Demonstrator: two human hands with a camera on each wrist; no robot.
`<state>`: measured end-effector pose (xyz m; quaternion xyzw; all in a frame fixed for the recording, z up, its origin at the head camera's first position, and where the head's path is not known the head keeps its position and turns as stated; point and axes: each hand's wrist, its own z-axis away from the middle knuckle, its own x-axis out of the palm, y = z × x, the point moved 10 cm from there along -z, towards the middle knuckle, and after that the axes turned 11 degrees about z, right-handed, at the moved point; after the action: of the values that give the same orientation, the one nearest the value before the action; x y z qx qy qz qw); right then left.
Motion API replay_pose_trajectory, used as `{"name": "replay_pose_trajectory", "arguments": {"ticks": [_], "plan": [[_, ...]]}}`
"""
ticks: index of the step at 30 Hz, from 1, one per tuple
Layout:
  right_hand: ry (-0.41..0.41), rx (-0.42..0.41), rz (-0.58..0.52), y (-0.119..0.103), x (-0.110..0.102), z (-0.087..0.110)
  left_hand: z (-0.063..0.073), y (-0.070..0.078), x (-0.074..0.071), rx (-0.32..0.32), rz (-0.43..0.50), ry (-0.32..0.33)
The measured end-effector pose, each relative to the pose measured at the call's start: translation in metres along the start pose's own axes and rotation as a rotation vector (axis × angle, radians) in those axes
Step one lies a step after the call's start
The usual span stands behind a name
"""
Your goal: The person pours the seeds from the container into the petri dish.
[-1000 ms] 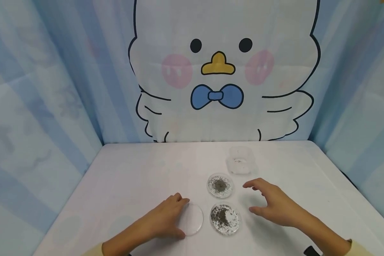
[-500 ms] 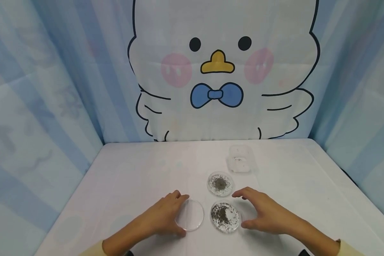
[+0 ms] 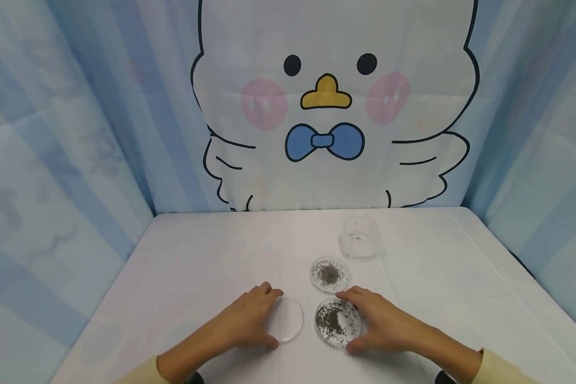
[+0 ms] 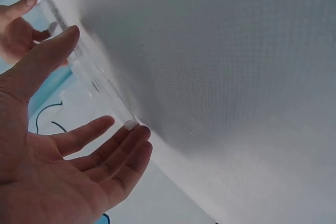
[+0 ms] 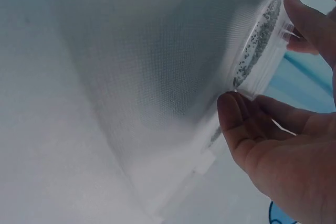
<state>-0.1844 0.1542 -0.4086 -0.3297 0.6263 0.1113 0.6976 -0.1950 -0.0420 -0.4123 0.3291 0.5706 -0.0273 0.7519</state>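
Observation:
In the head view my left hand (image 3: 252, 317) holds a clear, empty petri dish (image 3: 290, 320) by its left side, thumb near and fingers far. The left wrist view shows that hand's thumb and fingers spanning the dish edge. To the right, my right hand (image 3: 384, 322) grips the rim of a petri dish with dark granules (image 3: 333, 322), thumb at the near edge and fingers at the far one. Granules show through that dish's side in the right wrist view, between thumb and fingertips (image 5: 231, 111). Both dishes lie flat, apart from each other.
Just behind the right hand's dish lies a second petri dish with dark granules (image 3: 329, 274). A clear plastic box (image 3: 360, 240) with a few specks stands farther back. The white table (image 3: 211, 256) ends at a printed curtain (image 3: 326, 181).
My right hand has come in leftward from the right and now grips the near granule dish. My left hand stays at the empty dish.

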Motion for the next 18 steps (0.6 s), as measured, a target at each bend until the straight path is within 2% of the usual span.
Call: {"name": "replay_pose_trajectory", "arguments": {"ticks": [5, 9, 18], "plan": [[0.003, -0.007, 0.017, 0.0, 0.001, -0.003, 0.002, -0.004, -0.003, -0.029, 0.026, -0.007], [0.0, -0.011, 0.007, 0.001, 0.001, -0.004, 0.003, -0.006, -0.007, -0.026, 0.064, -0.01], [0.006, -0.011, 0.002, 0.001, 0.001, -0.005, 0.002, -0.001, -0.022, 0.042, 0.144, 0.0]]}}
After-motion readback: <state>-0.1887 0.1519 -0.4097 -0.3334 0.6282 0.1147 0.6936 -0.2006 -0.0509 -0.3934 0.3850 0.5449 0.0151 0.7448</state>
